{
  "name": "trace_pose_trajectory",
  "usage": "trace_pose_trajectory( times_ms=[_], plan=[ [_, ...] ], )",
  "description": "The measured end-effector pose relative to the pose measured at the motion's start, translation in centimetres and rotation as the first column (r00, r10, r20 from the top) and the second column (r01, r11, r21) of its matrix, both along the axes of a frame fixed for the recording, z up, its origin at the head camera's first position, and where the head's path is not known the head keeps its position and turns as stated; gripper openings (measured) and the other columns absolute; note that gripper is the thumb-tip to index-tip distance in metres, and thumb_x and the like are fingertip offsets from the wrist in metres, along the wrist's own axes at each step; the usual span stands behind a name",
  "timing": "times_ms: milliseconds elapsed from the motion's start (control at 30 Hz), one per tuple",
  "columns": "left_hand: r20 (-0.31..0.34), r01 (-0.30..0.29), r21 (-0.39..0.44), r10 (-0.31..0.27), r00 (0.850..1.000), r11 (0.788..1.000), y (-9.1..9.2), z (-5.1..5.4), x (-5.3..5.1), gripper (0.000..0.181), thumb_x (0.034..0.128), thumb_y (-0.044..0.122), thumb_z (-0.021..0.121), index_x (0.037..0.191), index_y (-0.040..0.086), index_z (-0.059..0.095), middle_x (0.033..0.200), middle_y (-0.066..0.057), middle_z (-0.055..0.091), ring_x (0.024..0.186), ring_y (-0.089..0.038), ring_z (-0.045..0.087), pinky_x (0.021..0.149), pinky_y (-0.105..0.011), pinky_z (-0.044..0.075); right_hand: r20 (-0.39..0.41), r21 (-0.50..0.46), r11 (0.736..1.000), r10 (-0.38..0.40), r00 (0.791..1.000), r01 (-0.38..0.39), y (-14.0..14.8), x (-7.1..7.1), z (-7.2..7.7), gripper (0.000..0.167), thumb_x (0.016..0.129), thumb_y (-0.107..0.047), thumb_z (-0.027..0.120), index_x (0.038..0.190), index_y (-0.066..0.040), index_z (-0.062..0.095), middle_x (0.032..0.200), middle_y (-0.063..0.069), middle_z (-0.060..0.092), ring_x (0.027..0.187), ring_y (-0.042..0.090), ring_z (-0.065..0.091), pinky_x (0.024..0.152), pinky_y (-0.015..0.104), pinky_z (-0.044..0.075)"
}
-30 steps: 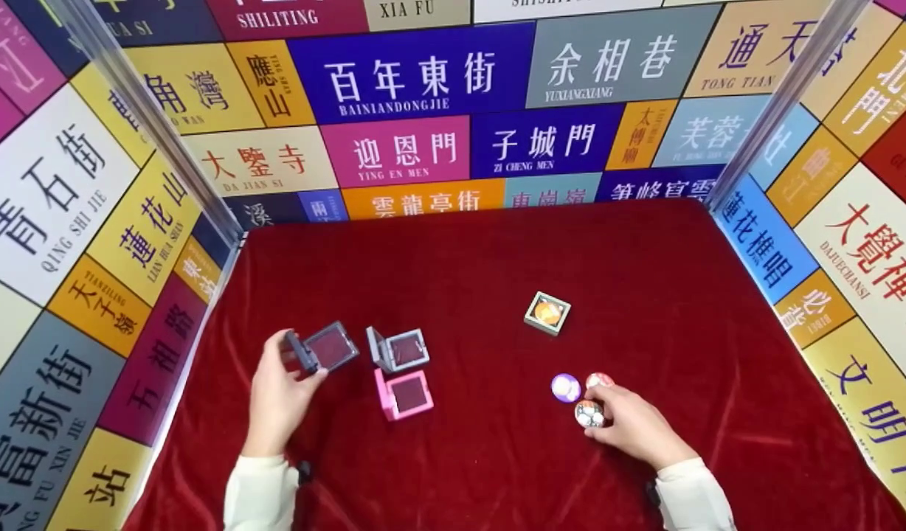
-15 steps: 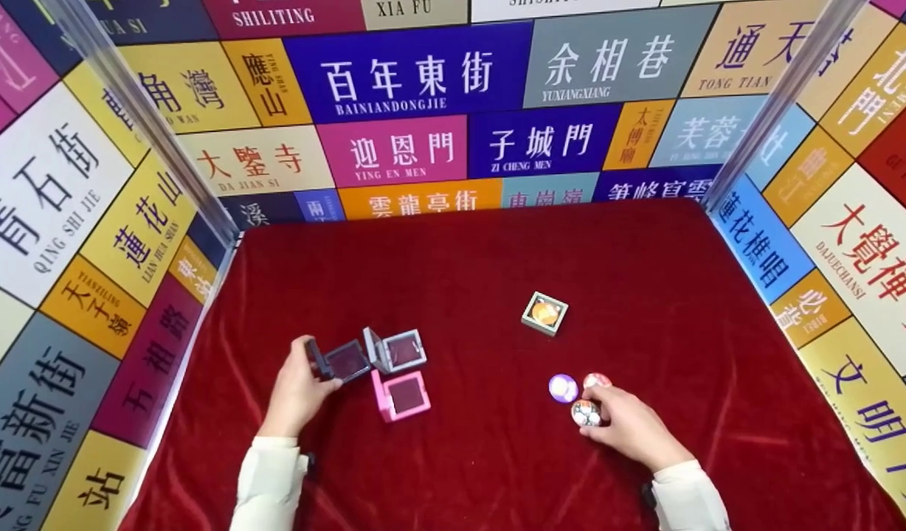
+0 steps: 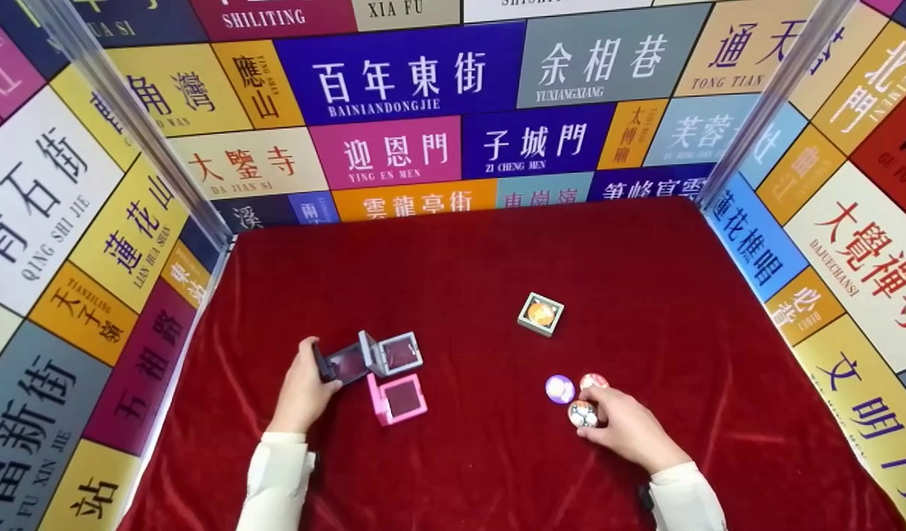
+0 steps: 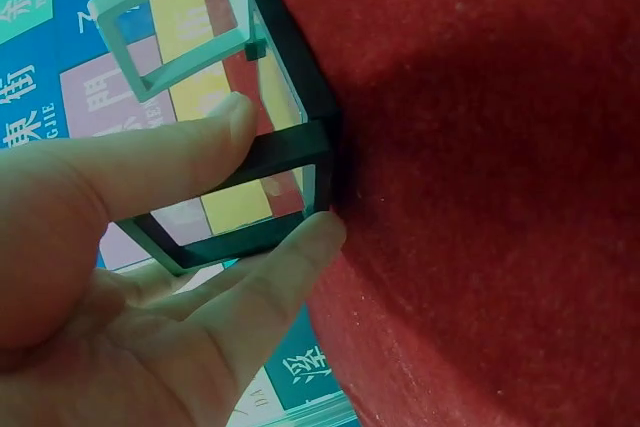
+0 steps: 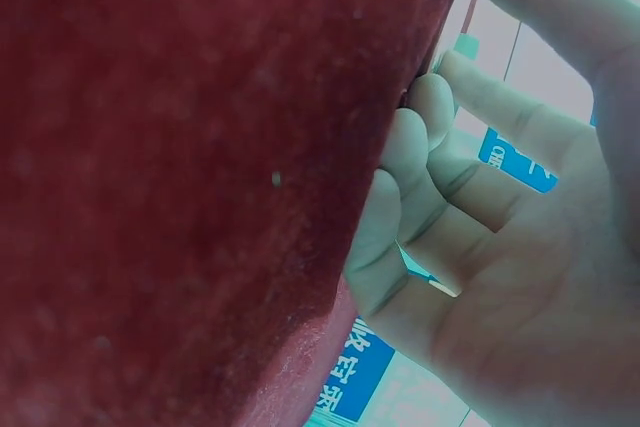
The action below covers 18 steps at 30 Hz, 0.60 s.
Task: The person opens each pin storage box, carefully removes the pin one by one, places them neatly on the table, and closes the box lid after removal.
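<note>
My left hand point(image 3: 303, 389) pinches the upright half of a black hinged display frame point(image 3: 347, 364) between thumb and fingers; its other half lies on the cloth. In the left wrist view the black frame point(image 4: 298, 57) has a clear window. Right against it stands a grey frame point(image 3: 402, 354), opened the same way, with a pink frame point(image 3: 404, 398) in front. At the right, my right hand point(image 3: 634, 428) holds a round patterned disc point(image 3: 583, 414) by its edge. A purple-rimmed disc point(image 3: 560, 389) and a partly covered red-and-white disc point(image 3: 592, 381) lie beside it. The right wrist view hides the discs.
A small pale square box point(image 3: 541, 314) with an orange round picture on top sits behind the discs. Dark red velvet point(image 3: 468, 273) covers the table. Panels with street names point(image 3: 401, 74) wall off the back and both sides.
My left hand has moved right with the black frame, bringing it from a gap up against the grey and pink frames. My right hand stays at the discs. The head view has shifted slightly.
</note>
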State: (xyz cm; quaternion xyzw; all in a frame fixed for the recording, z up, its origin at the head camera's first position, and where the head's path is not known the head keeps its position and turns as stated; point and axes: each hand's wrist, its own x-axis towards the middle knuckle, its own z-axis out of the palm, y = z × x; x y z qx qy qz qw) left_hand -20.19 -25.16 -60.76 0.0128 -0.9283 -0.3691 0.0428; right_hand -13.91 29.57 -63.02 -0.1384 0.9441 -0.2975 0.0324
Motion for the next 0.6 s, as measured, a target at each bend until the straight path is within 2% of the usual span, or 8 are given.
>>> trace_pose_trajectory(
  times_ms=[133, 333, 467, 600],
  plan=[
    [-0.014, -0.002, 0.007, 0.002, 1.000, 1.000, 0.0, 0.0, 0.1, 0.087, 0.0831, -0.012, 0.085, 0.154, -0.008, 0.035, 0.143, -0.042, 0.053, 0.131, -0.054, 0.056, 0.113, -0.061, 0.043, -0.003, 0.002, 1.000, 0.008, 1.000, -0.008, 0.0, -0.1, 0.0, 0.045, 0.078, -0.017, 0.098, 0.115, -0.014, 0.072, 0.079, -0.007, 0.058, 0.073, 0.008, 0.053, 0.065, 0.034, 0.047],
    [-0.012, 0.002, 0.024, -0.001, 1.000, 1.000, 0.0, -0.4, 0.6, 0.097, 0.0861, -0.008, 0.085, 0.163, -0.007, 0.026, 0.154, -0.041, 0.044, 0.140, -0.052, 0.049, 0.118, -0.060, 0.038, -0.024, -0.044, 0.999, 0.029, 0.999, -0.030, 0.3, -0.1, 0.3, 0.043, 0.082, -0.017, 0.097, 0.117, -0.010, 0.073, 0.077, -0.005, 0.059, 0.072, 0.009, 0.055, 0.067, 0.033, 0.048],
    [-0.052, 0.019, 0.016, -0.018, 0.998, 1.000, 0.0, -0.2, 1.7, 0.099, 0.0869, -0.009, 0.085, 0.165, -0.006, 0.025, 0.154, -0.040, 0.043, 0.141, -0.051, 0.047, 0.119, -0.059, 0.037, -0.034, -0.044, 0.999, 0.021, 0.999, -0.022, 0.3, -0.3, 1.3, 0.036, 0.087, -0.019, 0.093, 0.114, -0.011, 0.071, 0.075, -0.006, 0.059, 0.070, 0.009, 0.055, 0.066, 0.033, 0.047],
    [-0.124, 0.050, -0.039, -0.054, 0.991, 0.998, -0.3, 0.7, 3.6, 0.097, 0.0860, -0.014, 0.083, 0.165, -0.007, 0.027, 0.152, -0.040, 0.041, 0.141, -0.052, 0.046, 0.118, -0.061, 0.039, -0.072, -0.019, 1.000, 0.006, 0.997, -0.007, -0.3, -1.5, 2.7, 0.033, 0.093, -0.017, 0.088, 0.120, -0.010, 0.071, 0.087, -0.004, 0.065, 0.077, 0.011, 0.059, 0.071, 0.039, 0.052]
  ],
)
